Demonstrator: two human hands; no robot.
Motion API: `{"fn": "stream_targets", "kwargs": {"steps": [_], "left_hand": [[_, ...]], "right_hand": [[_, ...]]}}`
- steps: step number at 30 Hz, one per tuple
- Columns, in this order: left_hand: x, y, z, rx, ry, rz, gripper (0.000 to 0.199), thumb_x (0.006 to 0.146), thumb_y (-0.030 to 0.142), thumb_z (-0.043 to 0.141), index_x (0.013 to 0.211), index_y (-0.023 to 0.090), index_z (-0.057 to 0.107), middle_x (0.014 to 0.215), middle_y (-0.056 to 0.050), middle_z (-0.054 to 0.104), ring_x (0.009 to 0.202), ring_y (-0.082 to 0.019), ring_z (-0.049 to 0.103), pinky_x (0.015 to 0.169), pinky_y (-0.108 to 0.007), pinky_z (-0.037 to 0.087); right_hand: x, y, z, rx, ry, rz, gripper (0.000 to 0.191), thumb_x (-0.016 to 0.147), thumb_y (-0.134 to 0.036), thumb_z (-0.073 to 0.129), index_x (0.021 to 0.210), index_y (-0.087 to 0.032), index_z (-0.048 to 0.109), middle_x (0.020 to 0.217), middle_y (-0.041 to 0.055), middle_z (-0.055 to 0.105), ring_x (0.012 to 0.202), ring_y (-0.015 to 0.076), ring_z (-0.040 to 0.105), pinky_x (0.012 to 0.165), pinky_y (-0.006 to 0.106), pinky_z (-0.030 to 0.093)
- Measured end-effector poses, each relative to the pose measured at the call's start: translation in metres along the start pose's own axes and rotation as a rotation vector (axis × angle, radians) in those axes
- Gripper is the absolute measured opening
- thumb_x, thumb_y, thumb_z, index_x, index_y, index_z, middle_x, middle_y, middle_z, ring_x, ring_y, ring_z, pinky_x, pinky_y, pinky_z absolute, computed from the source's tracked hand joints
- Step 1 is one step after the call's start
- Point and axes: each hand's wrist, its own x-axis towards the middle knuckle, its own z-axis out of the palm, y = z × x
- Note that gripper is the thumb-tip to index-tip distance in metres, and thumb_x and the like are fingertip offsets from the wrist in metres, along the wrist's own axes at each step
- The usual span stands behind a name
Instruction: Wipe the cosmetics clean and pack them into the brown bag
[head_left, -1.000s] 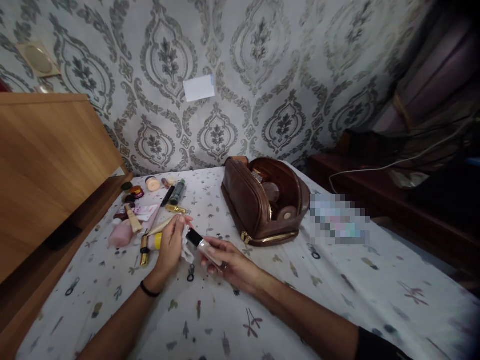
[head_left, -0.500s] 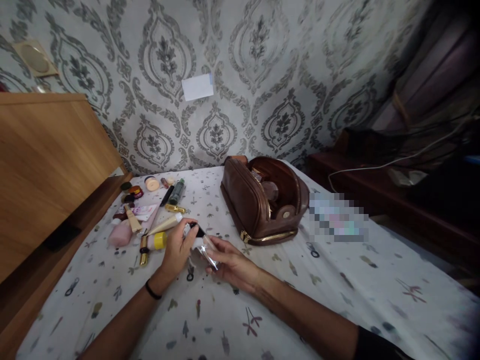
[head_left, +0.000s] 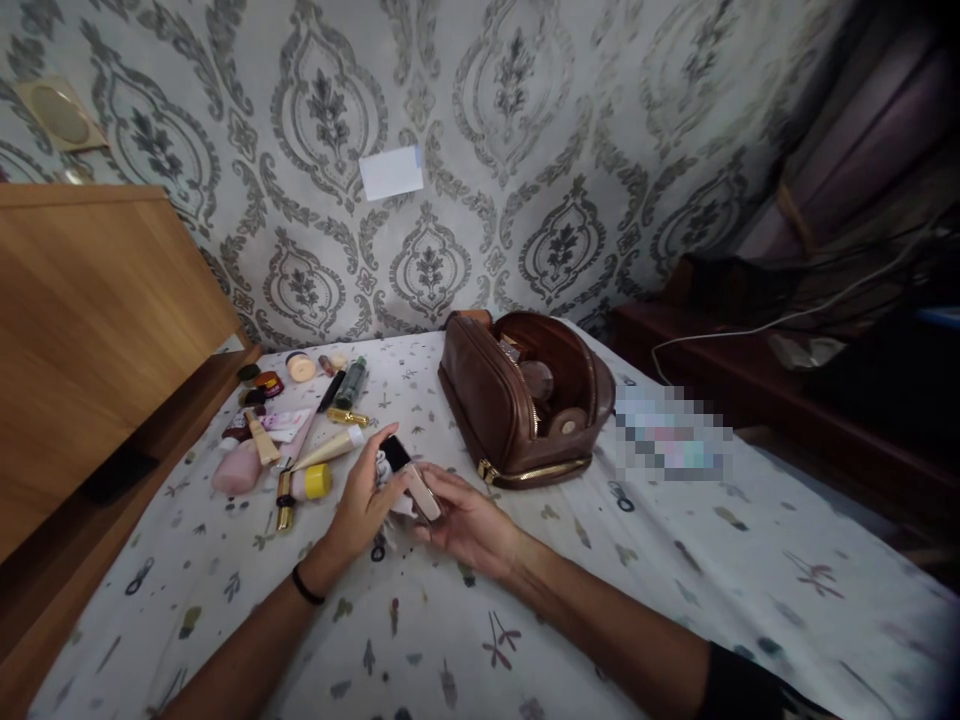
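A small bottle (head_left: 424,496) with a black cap and a beige body is held between my two hands, tilted with its cap up and to the left. My right hand (head_left: 476,525) grips its lower end. My left hand (head_left: 367,505) has its thumb on the bottle's side and holds a crumpled white cloth or tissue (head_left: 401,500) against it. To the left lie a cream tube (head_left: 330,448), a yellow-capped bottle (head_left: 316,481), a gold and dark tube (head_left: 285,500) and a gold stick (head_left: 349,417). Behind my right hand stands an open brown bag (head_left: 487,390) with cosmetics inside.
Farther left on the patterned sheet (head_left: 420,620) are a pink bottle (head_left: 238,468), several jars and tubes, and a green bottle (head_left: 352,382). A wooden cabinet (head_left: 105,340) borders the left side. A blurred-out item (head_left: 671,435) lies right of the bag.
The bottle has turned in my hands, so its black cap and beige face now show clearly. My left fingers have shifted off the cap. The view has moved slightly.
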Motion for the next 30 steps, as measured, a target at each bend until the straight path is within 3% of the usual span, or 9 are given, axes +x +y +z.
{"fn": "stream_targets", "kwargs": {"steps": [6, 9, 13, 16, 21, 26, 30], "left_hand": [[-0.002, 0.004, 0.001, 0.086, 0.021, 0.062, 0.035, 0.086, 0.038, 0.055, 0.115, 0.018, 0.055, 0.104, -0.006, 0.066, 0.096, -0.022, 0.062, 0.087, -0.035, 0.047], [-0.001, 0.009, -0.002, 0.07, 0.054, 0.049, 0.026, 0.091, 0.042, 0.046, 0.097, 0.02, 0.058, 0.08, -0.001, 0.061, 0.073, -0.018, 0.058, 0.069, -0.029, 0.046], [0.002, 0.011, -0.007, 0.023, 0.104, -0.022, 0.046, 0.096, 0.057, 0.032, 0.075, 0.021, 0.054, 0.064, 0.002, 0.051, 0.063, -0.016, 0.05, 0.061, -0.029, 0.042], [0.003, 0.01, -0.009, -0.028, 0.147, -0.116, 0.055, 0.094, 0.066, 0.028, 0.072, 0.022, 0.053, 0.065, 0.001, 0.052, 0.065, -0.017, 0.052, 0.064, -0.03, 0.044], [0.001, 0.005, -0.002, -0.071, 0.176, -0.21, 0.055, 0.095, 0.066, 0.027, 0.079, 0.023, 0.057, 0.071, 0.0, 0.058, 0.071, -0.018, 0.057, 0.07, -0.03, 0.048], [-0.005, 0.004, 0.01, -0.049, 0.084, -0.132, 0.049, 0.096, 0.062, 0.033, 0.108, 0.021, 0.057, 0.102, -0.006, 0.066, 0.101, -0.022, 0.061, 0.093, -0.036, 0.048], [-0.011, -0.001, 0.017, -0.043, 0.037, -0.117, 0.05, 0.096, 0.053, 0.04, 0.134, 0.02, 0.044, 0.135, -0.012, 0.057, 0.13, -0.024, 0.05, 0.112, -0.042, 0.036]], "right_hand": [[-0.004, 0.001, 0.007, -0.185, -0.06, 0.004, 0.04, 0.061, -0.037, 0.089, 0.086, -0.014, 0.067, 0.069, -0.0049, 0.053, 0.06, 0.0065, 0.047, 0.048, 0.018, 0.039], [-0.005, 0.002, 0.006, -0.255, -0.089, 0.02, 0.041, 0.063, -0.04, 0.088, 0.085, -0.014, 0.064, 0.069, -0.0033, 0.056, 0.06, 0.0078, 0.051, 0.05, 0.019, 0.041], [-0.006, 0.002, 0.004, -0.265, -0.092, 0.049, 0.05, 0.063, -0.042, 0.087, 0.097, -0.018, 0.06, 0.083, 0.0014, 0.067, 0.068, 0.013, 0.063, 0.057, 0.023, 0.048], [-0.006, 0.003, 0.004, -0.235, -0.123, 0.059, 0.046, 0.067, -0.044, 0.085, 0.092, -0.018, 0.058, 0.084, 0.0049, 0.071, 0.069, 0.0138, 0.066, 0.06, 0.024, 0.049], [-0.003, 0.006, 0.004, -0.161, -0.126, 0.052, 0.038, 0.071, -0.042, 0.082, 0.09, -0.015, 0.063, 0.082, 0.0066, 0.072, 0.073, 0.0152, 0.067, 0.063, 0.025, 0.05], [0.004, 0.008, 0.001, -0.037, 0.024, -0.043, 0.036, 0.06, -0.036, 0.09, 0.081, -0.015, 0.07, 0.071, -0.0007, 0.069, 0.064, 0.0101, 0.06, 0.06, 0.021, 0.045], [0.009, 0.009, 0.0, 0.001, 0.047, -0.099, 0.035, 0.055, -0.036, 0.092, 0.074, -0.015, 0.072, 0.067, -0.0016, 0.069, 0.063, 0.0091, 0.058, 0.063, 0.02, 0.044]]}}
